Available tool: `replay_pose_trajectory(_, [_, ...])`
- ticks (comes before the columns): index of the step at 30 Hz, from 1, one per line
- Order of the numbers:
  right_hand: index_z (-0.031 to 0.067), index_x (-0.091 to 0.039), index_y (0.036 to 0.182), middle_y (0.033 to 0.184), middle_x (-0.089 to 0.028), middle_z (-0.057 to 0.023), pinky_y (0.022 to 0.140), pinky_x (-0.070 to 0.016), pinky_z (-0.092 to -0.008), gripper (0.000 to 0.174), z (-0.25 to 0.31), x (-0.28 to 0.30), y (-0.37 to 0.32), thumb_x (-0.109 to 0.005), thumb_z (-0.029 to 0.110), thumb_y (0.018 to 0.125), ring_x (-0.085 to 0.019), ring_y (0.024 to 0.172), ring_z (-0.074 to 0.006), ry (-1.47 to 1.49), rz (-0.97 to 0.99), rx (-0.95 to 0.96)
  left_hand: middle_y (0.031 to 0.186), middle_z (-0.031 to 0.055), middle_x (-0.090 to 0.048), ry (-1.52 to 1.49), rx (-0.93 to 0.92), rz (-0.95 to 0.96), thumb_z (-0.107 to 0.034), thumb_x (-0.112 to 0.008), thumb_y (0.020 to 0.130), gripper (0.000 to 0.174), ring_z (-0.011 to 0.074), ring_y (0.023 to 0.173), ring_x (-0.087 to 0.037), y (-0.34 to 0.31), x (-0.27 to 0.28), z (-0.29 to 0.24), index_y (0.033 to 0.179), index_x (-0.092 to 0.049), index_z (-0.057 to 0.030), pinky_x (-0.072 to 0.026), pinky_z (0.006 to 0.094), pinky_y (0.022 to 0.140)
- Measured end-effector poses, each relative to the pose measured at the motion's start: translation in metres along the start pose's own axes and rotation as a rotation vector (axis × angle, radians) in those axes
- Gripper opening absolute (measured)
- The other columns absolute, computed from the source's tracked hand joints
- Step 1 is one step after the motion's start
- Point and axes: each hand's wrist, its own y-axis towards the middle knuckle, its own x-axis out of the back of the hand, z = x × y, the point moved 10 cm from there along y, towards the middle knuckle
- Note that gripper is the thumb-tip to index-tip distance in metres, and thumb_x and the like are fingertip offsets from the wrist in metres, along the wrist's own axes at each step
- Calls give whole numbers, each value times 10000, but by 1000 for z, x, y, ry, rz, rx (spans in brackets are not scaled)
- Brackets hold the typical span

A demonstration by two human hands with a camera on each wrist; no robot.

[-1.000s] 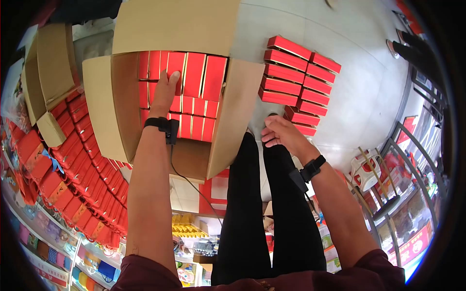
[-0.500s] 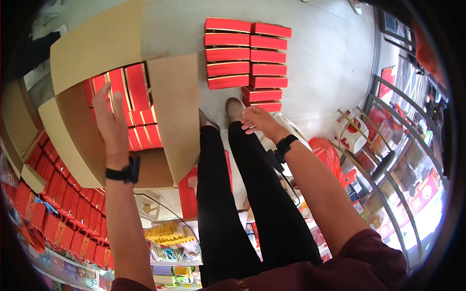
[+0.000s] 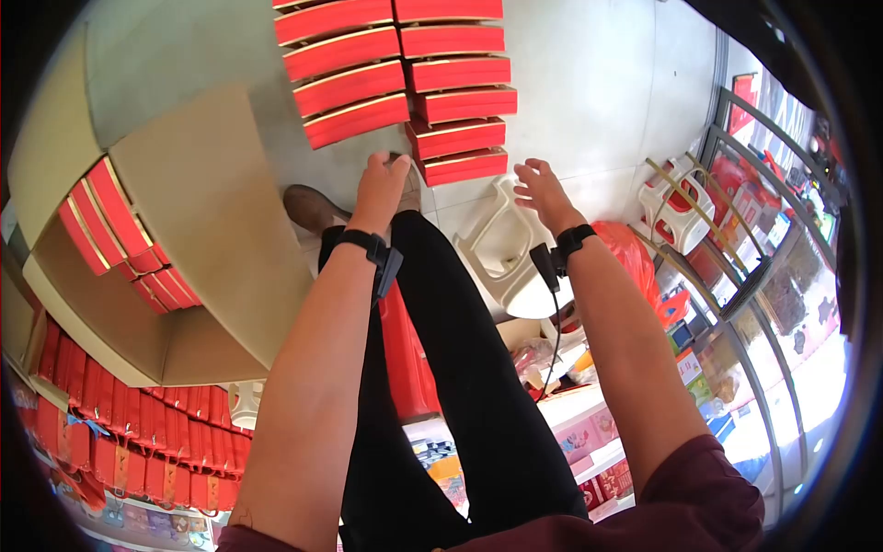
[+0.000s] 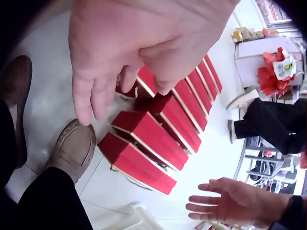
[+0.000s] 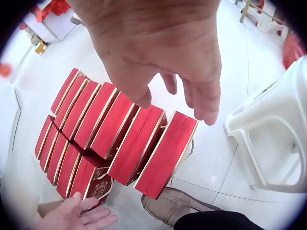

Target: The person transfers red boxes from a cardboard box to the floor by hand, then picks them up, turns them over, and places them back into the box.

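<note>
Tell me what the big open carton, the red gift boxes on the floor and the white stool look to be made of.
Carton: matte brown cardboard, judging by its plain, stiff flaps.
Red gift boxes: probably paper-covered card, smooth, with crisp gold-coloured edges.
White stool: likely moulded plastic, softly shiny; its curved frame shows no joints.

Pale grey floor [image 3: 589, 120] laid in large tiles, thin seams seen. A white plastic stool [image 3: 497, 244] is placed on it, with another white stool [image 3: 676, 219] set farther right in the head view, by gold-coloured poles [image 3: 692, 216]. The right side is lined by a curved-looking dark metal frame [image 3: 773, 368], distorted by the lens. White shelves [image 3: 602, 460] are stocked with colourful packages below. A pale boxy unit [image 4: 247, 62] is seen in the left wrist view. The far right edge is washed out by bright light.
</note>
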Motion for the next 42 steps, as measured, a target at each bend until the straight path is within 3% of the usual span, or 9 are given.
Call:
replay_pose_trajectory(3, [32, -283, 1523, 1406, -501, -180, 877, -555, -410, 837, -15, -5, 18, -692, 420, 905, -580, 1159, -321, 96, -2, -48, 1322, 199, -575, 236, -119, -99, -396, -648, 942, 582, 384, 1183, -599, 0, -9, -42, 1373, -516, -29, -490, 421, 1001])
replay_pose_trajectory(7, [33, -242, 1542, 1416, -460, -220, 886, -570, -431, 899, -30, -26, 39, -706, 455, 898, -590, 1172, -354, 188, 15, -64, 1306, 156, -573, 667, -601, -61, -198, -747, 835, 600, 345, 1212, -568, 2, -47, -87, 1373, -520, -60, -484, 449, 988])
replay_pose_trajectory(12, [7, -248, 1522, 1362, -455, -261, 851, -594, -465, 922, -43, -50, 53, -701, 524, 906, -621, 1117, -370, 278, 21, -79, 1223, 127, -585, 915, -639, 42, -175, -758, 804, 590, 299, 1135, -596, 17, -75, -77, 1336, -537, -43, -490, 440, 932])
replay_pose_trajectory(16, [-37, -355, 1464, 1283, -519, -212, 851, -603, -434, 827, -54, -54, 57, -665, 525, 943, -644, 1045, -342, 323, -23, -105, 1151, 108, -588, 1020, -720, -32, -160, -765, 776, 601, 289, 1100, -604, 18, -78, -76, 1321, -538, -45, -489, 433, 899])
replay_pose_trajectory(21, [-61, -576, 1251, 1190, -608, -170, 792, -627, -365, 590, -50, -56, 57, -649, 450, 963, -664, 921, -279, 356, 41, -61, 1131, 108, -600, 915, -733, 31, -163, -752, 770, 573, 295, 1091, -609, 19, -76, -79, 1296, -552, -54, -493, 428, 883])
replay_pose_trajectory(29, [-42, -634, 1135, 995, -703, -116, 694, -610, -316, 397, -52, -31, -7, -650, 295, 925, -704, 812, -196, 291, 73, -24, 1118, 165, -611, 553, -589, 58, -230, -754, 772, 580, 378, 1024, -636, -60, -10, -106, 1276, -550, -25, -553, 467, 856])
replay_pose_trajectory(32, [-56, -362, 1379, 1152, -620, -184, 719, -622, -348, 665, -37, -7, -55, -685, 316, 932, -696, 870, -243, 207, 49, -4, 1107, 182, -616, 456, -584, 29, -252, -751, 808, 578, 383, 1001, -648, -114, 42, -139, 1286, -534, -9, -560, 451, 843])
replay_pose_trajectory(37, [-11, -384, 1401, 1113, -611, -169, 782, -607, -344, 652, 33, -5, -134, -692, 329, 937, -686, 907, -236, 32, 120, 139, 1147, 199, -627, 125, -334, -42, -241, -749, 877, 585, 318, 994, -682, -186, 139, -148, 1341, -495, 11, -568, 382, 844])
replay_pose_trajectory(42, [-11, -327, 1476, 1101, -554, -158, 827, -598, -360, 720, 119, -39, -208, -678, 314, 937, -673, 965, -248, -84, 168, 288, 1382, 113, -548, -538, -150, -59, -166, -613, 993, 585, 167, 1157, -599, -249, 229, -133, 1507, -379, -11, -543, 323, 906])
